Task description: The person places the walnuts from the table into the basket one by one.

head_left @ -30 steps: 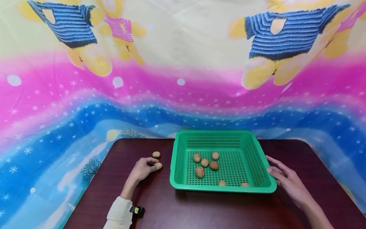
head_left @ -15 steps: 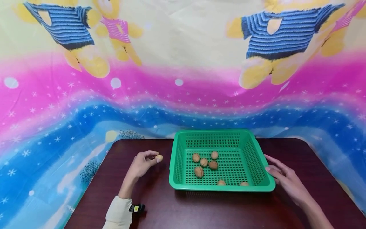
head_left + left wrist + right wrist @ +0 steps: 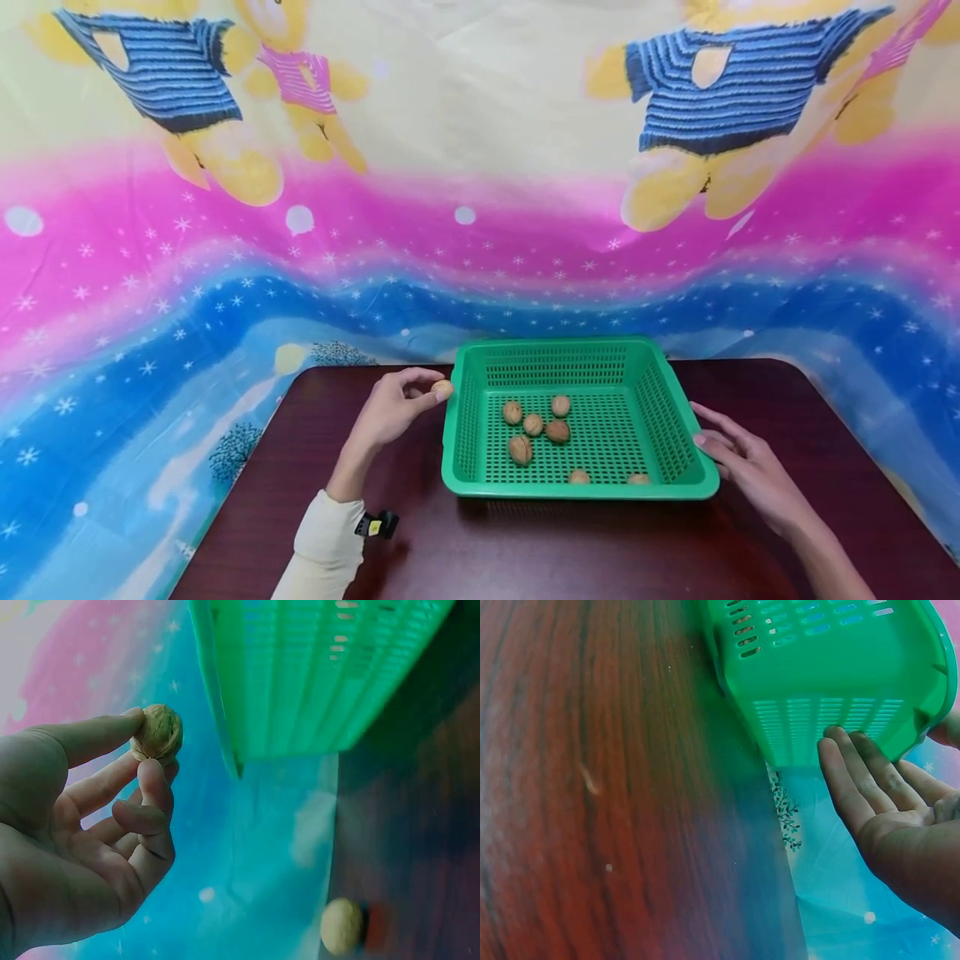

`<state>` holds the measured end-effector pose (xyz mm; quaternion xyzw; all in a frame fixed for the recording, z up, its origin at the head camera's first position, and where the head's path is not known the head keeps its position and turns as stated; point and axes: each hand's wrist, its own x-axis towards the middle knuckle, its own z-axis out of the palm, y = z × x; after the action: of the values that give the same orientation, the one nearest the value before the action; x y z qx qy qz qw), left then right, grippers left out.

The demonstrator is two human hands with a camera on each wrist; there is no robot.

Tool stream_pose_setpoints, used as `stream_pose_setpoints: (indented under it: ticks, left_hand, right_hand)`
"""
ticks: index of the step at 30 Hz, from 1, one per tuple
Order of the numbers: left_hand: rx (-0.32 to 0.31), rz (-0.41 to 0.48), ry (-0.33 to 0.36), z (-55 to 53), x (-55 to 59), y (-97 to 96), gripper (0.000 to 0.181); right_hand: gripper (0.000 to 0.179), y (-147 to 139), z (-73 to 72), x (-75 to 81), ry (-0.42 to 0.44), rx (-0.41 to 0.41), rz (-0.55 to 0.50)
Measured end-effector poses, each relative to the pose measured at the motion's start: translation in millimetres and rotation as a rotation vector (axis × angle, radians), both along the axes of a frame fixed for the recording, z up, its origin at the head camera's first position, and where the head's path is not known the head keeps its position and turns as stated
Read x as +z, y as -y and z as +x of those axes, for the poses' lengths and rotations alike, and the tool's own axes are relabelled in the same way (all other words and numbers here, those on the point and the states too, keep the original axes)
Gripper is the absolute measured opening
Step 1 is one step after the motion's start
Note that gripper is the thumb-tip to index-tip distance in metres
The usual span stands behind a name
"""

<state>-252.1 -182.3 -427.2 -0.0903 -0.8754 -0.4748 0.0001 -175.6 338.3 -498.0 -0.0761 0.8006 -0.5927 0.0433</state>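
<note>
My left hand pinches a walnut between thumb and fingertips, level with the left rim of a green plastic basket. In the left wrist view the walnut is raised beside the basket's outer wall, its other fingers loosely bent below it. On the far side, my right hand holds the basket's right edge; the right wrist view has its long fingers lying fairly straight against the perforated outer wall and its thumb at the rim. Several walnuts lie spread over the basket floor.
A single walnut lies on the dark red-brown table in the left wrist view; the left hand hides it in the head view. Behind the table hangs a cloth printed with bears and snowflakes.
My left hand has picked a walnut off the table and carried it up and right to the basket's left rim. The right hand stays at the basket's right edge.
</note>
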Motion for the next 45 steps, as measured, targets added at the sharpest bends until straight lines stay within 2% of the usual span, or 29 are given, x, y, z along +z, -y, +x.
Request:
stream_pose_setpoints:
  ticks: [10,16,24,34,40,45]
  left_hand:
    - [-0.158,-0.056,-0.02,-5.8,8.4,-41.1,0.031]
    - [-0.243,-0.073,-0.017,-9.8,6.5,-62.6,0.03]
    - [-0.376,-0.146,-0.034,-16.4,-0.3,-81.0,0.028]
    - [-0.453,-0.182,0.016,-21.5,-9.0,-96.4,0.028]
    - [-0.497,-0.164,0.052,-22.4,-15.0,-106.3,0.026]
    - [-0.524,-0.161,0.071,-22.2,-24.7,-115.8,0.023]
  right_hand:
    - [0.063,-0.5,0.0,1.0,-0.006,-0.007,0.011]
    - [0.063,1.4,0.3,3.2,-0.006,-0.011,0.021]
    - [0.064,2.1,0.1,4.4,-0.01,-0.006,0.022]
    - [0.063,1.8,0.5,6.0,-0.002,-0.015,0.027]
    - [0.063,2.6,2.3,4.0,0.009,-0.011,0.008]
    - [0.063,1.8,3.2,2.0,0.009,-0.012,0.003]
